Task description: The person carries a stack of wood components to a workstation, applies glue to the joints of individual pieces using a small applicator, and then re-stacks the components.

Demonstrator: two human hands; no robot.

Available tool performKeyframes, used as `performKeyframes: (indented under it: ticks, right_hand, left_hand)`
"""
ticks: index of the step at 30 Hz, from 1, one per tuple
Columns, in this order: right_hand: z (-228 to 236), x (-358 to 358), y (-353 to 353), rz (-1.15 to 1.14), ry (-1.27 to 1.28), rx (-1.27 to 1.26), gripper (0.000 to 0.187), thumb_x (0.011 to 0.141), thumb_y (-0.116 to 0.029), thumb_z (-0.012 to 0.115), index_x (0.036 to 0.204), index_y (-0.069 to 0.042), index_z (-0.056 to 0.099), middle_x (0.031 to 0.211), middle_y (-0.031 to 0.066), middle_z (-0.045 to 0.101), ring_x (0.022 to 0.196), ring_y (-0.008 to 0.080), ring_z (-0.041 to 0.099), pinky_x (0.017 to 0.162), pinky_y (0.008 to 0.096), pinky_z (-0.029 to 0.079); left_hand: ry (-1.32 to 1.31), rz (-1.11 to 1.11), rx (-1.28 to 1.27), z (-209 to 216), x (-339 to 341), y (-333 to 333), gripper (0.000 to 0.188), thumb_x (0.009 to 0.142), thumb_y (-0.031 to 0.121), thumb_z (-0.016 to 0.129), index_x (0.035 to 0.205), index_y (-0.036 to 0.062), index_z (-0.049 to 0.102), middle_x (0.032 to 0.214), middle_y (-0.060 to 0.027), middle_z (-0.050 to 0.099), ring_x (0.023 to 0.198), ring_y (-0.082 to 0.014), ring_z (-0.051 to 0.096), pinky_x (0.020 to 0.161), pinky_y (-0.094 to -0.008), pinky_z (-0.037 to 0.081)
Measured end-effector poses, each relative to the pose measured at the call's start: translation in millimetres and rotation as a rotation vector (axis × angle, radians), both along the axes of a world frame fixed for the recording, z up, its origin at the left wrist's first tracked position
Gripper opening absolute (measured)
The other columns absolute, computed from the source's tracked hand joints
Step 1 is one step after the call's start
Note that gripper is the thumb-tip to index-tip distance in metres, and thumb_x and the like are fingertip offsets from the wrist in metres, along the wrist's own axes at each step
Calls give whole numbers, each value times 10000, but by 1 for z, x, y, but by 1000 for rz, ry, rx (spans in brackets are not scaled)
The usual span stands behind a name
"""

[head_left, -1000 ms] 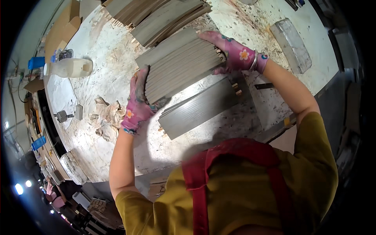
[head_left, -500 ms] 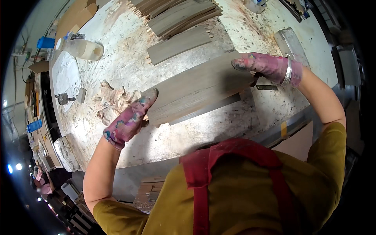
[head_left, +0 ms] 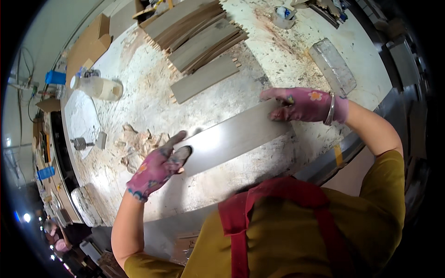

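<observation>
A long, flat grey board (head_left: 232, 137) lies across the front of the worktable, its upper face catching a bright glare. My left hand (head_left: 156, 170), in a stained pink flowered glove, grips the left end, with thumb and fingers at the edge. At the other end my right hand (head_left: 307, 104), gloved alike and with a silver bracelet at the wrist, pinches the board between thumb and fingers. A crumpled, stained cloth (head_left: 139, 144) lies just beyond my left hand.
Wooden boards with small pegs at their ends (head_left: 204, 44) are stacked farther back, with a single pegged board (head_left: 205, 78) in front. A tape-wrapped block (head_left: 333, 66) sits beyond my right hand. To the left are a cloudy plastic bottle (head_left: 99, 88) and a metal tool (head_left: 83, 143).
The board's face has gone from dull brown-grey to a brighter, shiny grey, and it appears narrower. My left fingers have spread slightly, and my right thumb has shifted lower along the board's end.
</observation>
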State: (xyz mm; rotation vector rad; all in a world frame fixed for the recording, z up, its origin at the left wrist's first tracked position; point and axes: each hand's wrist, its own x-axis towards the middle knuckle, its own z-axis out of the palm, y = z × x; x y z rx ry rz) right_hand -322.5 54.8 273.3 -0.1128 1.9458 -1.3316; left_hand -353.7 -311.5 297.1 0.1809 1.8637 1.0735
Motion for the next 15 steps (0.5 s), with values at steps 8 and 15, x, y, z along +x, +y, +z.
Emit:
performKeyframes:
  ticks: [8, 15]
  right_hand:
    - [3, -8, 9, -27, 128, -91, 565, 887, -285, 593, 1360, -69, 371, 1321, 135, 466, 1121, 209, 530, 932, 328, 440]
    - [-48, -87, 5, -36, 552, 308, 708, 828, -395, 614, 1377, -55, 326, 1340, 208, 432, 1205, 321, 468, 1009, 378, 379]
  left_hand:
    - [952, -105, -209, -80, -81, -16, 624, 753, 139, 696, 1314, 56, 437, 1277, -178, 494, 1170, -342, 482, 985, -400, 414]
    - [1171, -196, -454, -126, -106, 37, 665, 674, 324, 745, 1233, 52, 510, 1134, -175, 535, 1046, -345, 517, 913, -398, 425]
